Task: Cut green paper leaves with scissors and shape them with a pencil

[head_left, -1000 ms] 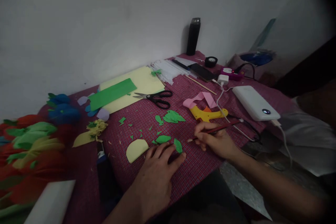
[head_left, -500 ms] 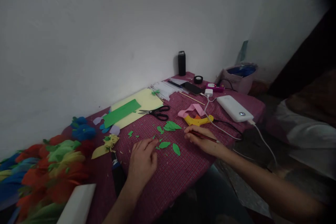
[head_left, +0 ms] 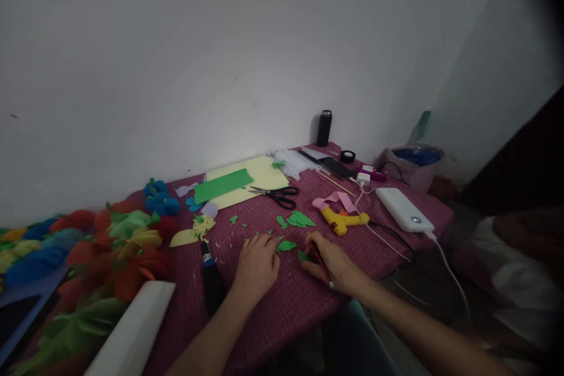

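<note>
My left hand (head_left: 259, 264) lies palm down on the table, fingers loosely stretched, its fingertips beside a cut green leaf (head_left: 286, 245). A dark red pencil (head_left: 323, 264) is gripped in my right hand (head_left: 337, 264), its pale end pointing back toward me. Another green leaf (head_left: 302, 255) lies partly hidden by the right hand's fingers. Just beyond both hands is a small pile of green leaves (head_left: 300, 220). Black-handled scissors (head_left: 284, 195) lie with blades apart on the edge of pale yellow sheets (head_left: 268, 176).
A yellow glue gun (head_left: 343, 221) and pink strip (head_left: 337, 201) lie right of the leaves. Further right is a white power bank (head_left: 403, 210) with cables. Colourful flowers (head_left: 127, 241) crowd the left side. A black bottle (head_left: 324, 128) stands against the wall.
My right hand has moved closer to the left hand and over a leaf, with the pencil turned steeper. The view has shifted, so the table appears lower and further right.
</note>
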A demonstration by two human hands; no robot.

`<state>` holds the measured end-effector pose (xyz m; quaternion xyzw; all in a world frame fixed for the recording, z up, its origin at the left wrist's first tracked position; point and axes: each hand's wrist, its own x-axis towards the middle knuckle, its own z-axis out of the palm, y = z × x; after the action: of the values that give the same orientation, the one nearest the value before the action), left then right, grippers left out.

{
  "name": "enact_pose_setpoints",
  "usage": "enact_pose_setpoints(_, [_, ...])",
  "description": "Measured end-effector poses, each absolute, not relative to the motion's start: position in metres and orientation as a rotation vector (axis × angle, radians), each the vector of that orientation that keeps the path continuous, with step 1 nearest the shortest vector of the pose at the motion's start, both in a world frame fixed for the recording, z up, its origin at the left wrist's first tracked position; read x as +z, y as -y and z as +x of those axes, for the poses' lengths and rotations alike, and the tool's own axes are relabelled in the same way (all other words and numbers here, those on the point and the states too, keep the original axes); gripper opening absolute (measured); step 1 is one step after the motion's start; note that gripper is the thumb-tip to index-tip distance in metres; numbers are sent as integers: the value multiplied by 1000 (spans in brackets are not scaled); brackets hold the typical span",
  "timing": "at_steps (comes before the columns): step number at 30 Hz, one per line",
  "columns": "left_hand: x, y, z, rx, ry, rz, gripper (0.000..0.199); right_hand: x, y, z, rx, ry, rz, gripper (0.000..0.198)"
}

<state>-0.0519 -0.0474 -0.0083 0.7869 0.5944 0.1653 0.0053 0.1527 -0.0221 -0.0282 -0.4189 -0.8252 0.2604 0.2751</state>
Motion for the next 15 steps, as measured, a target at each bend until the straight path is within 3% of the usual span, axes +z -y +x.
enact_pose_setpoints(7, [-10, 48, -50, 468, -1836, 2473, 35, -34, 19, 152, 537, 2218, -1230, 22])
enact_pose_setpoints(15, [-15, 48, -51, 498, -1801, 2503, 33, -40, 17, 144, 679, 2217, -1167, 27])
